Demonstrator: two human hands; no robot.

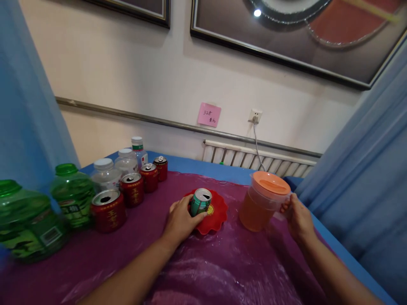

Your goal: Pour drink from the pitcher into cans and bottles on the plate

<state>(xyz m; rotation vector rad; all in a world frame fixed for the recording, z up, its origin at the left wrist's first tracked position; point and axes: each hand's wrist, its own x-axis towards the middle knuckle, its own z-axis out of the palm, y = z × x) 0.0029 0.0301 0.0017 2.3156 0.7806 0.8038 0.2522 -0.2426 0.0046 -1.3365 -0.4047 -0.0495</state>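
My left hand grips an opened green can that stands on a red scalloped plate in the middle of the table. My right hand is closed around the handle of a clear pitcher with an orange lid, which holds an orange drink and rests on the table to the right of the plate.
The table is covered with a purple plastic sheet over blue cloth. A row of red cans runs along the left, behind them clear bottles and green bottles. Blue curtains hang on both sides; a wall and radiator stand behind.
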